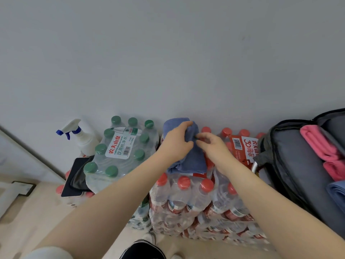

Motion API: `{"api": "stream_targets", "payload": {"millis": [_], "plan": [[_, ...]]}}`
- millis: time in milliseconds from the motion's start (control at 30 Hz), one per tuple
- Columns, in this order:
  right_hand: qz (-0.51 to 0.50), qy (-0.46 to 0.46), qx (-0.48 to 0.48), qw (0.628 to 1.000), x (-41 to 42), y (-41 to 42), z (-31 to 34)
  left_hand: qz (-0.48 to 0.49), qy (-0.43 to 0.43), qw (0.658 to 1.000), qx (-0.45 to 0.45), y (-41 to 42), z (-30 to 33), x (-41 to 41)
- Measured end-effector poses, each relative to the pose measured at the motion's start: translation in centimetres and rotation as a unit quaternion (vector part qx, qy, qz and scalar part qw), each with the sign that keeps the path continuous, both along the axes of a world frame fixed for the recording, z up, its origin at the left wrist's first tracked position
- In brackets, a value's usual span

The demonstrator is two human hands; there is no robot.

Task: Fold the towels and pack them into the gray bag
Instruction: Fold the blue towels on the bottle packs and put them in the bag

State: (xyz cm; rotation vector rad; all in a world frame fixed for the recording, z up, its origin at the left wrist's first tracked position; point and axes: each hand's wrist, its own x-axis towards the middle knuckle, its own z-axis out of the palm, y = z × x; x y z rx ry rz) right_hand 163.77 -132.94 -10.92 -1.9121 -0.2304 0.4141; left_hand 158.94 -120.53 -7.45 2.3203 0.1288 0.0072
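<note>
A blue towel [194, 161], partly folded, lies on top of shrink-wrapped packs of red-capped water bottles [186, 195]. My left hand [175, 143] grips its far upper part, fingers curled over the fold. My right hand [212, 146] is beside it, pinching the towel's right edge near the top. The gray bag [295, 165] stands open at the right. Inside it lie folded pink towels [317, 144] and a blue towel [337, 193] at the frame's edge.
A pack of green-capped bottles [121, 154] stands left of the towel. Behind it is a white spray bottle [82, 135] with a blue trigger. A dark flat object [74, 176] lies at the pack's left. A pale wall rises behind everything; a beige floor [28, 221] lies below.
</note>
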Motion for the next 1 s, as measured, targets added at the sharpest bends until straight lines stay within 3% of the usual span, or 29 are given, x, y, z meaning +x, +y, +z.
{"api": "stream_targets", "payload": {"millis": [100,167,233,300,367,433,567,733,800,933,1000], "plan": [[-0.021,0.080,0.060,0.995,-0.2,-0.2,0.4,-0.003,0.032,0.999,-0.020,-1.3,-0.6,-0.1],[-0.043,0.123,0.038,0.991,0.2,-0.4,0.6,-0.002,0.026,0.998,-0.056,-0.9,-0.9,-0.6],[-0.025,0.123,0.013,0.992,0.3,-0.3,0.6,-0.027,-0.007,1.000,0.010,0.0,-1.5,-1.2],[0.019,0.065,-0.035,0.997,0.3,-0.2,0.5,-0.064,-0.036,0.990,0.119,0.8,-2.4,-1.6],[0.041,0.012,-0.080,0.996,0.3,-0.1,0.3,-0.078,-0.019,0.973,0.217,1.1,-3.3,-1.6],[0.049,-0.015,-0.083,0.995,0.2,-0.1,0.3,-0.061,0.016,0.964,0.258,1.4,-3.7,-1.4],[0.064,-0.033,-0.099,0.992,-0.3,-0.7,0.2,-0.078,0.053,0.967,0.236,2.1,-3.9,-0.2],[0.092,-0.243,-0.245,0.934,-2.5,0.3,1.1,-0.114,0.080,0.963,0.230,2.0,-4.1,1.2],[0.128,-0.229,-0.265,0.928,-3.2,1.2,0.7,-0.138,0.064,0.970,0.191,2.5,-4.1,1.2],[0.135,-0.152,-0.363,0.909,-1.8,2.3,-1.5,-0.200,0.070,0.977,-0.002,4.9,-4.1,-0.1],[0.130,-0.139,-0.392,0.900,-0.4,2.7,-1.9,-0.212,0.074,0.974,-0.028,5.9,-4.5,-0.6]]}}
